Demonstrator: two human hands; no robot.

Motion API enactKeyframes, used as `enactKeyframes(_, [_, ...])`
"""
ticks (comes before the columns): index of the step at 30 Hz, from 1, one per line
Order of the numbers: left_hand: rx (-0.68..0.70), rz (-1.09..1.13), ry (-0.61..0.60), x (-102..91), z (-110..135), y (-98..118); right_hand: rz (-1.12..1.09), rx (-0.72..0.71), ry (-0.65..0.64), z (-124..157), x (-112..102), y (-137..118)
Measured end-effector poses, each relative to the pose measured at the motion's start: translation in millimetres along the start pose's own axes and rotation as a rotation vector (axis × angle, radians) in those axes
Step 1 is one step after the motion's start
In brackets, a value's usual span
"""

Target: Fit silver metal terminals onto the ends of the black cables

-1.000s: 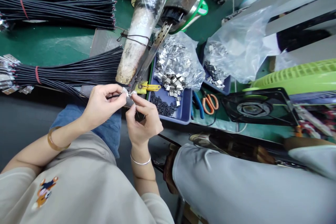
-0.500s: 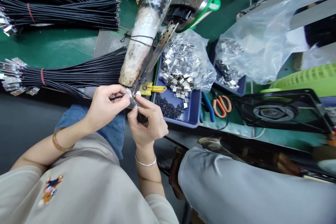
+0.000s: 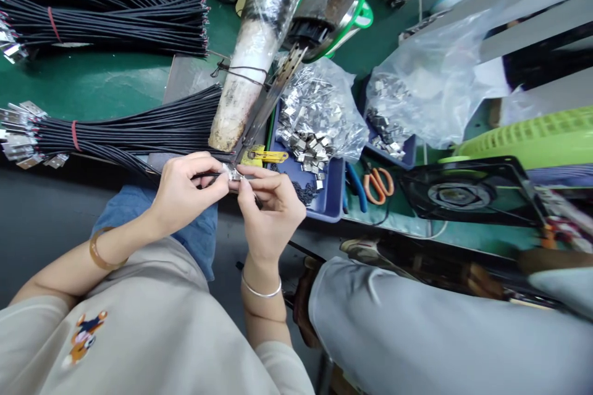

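Observation:
At the table edge, my left hand (image 3: 188, 188) pinches a black cable close to its end, most of it hidden by the fingers. A small silver metal connector (image 3: 233, 174) shows between my two hands. My right hand (image 3: 271, 207) has thumb and forefinger closed on the connector's right side; its other fingers are curled. Just above the fingertips is the lower end of a long thin metal tool (image 3: 271, 102), slanting down from a black collar. A yellow utility knife (image 3: 267, 156) lies right behind my right fingers.
A blue tray (image 3: 334, 197) holds bagged metal shells (image 3: 315, 148) and small black pieces (image 3: 306, 192). Orange-handled scissors (image 3: 378, 185) and a black fan (image 3: 463, 192) lie to the right. Bundled black cables (image 3: 134, 126) lie left. Another person's leg (image 3: 393, 315) is at right.
My right hand has moved slightly right and up, its thumb now up against the connector. My left hand has hardly moved. The view has shifted a little to the right.

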State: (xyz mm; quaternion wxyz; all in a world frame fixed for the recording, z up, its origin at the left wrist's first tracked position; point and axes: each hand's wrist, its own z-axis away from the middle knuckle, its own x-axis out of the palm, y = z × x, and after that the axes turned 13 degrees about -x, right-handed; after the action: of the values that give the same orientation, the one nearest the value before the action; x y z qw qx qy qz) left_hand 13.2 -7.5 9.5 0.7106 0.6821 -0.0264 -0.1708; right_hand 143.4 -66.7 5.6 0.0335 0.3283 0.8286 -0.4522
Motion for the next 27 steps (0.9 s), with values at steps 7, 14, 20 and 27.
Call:
enactKeyframes(7, [-0.003, -0.015, 0.067, 5.5, -0.9, 0.1, 0.098, -0.093, -0.014, -0.3, -0.3, 2.2])
enactKeyframes(14, [-0.034, 0.021, 0.077, 7.2, -2.9, -0.7, 0.131, -0.163, -0.011, -0.6, 3.0, 6.4])
enactKeyframes(20, [-0.011, 0.043, 0.095, 6.1, -4.0, 5.1, 0.204, -0.248, 0.003, -5.7, 3.4, 1.3])
enactKeyframes(27, [-0.052, -0.004, 0.056, 3.9, -3.1, 8.3, 0.318, -0.375, -0.061, -5.9, -2.9, -0.6])
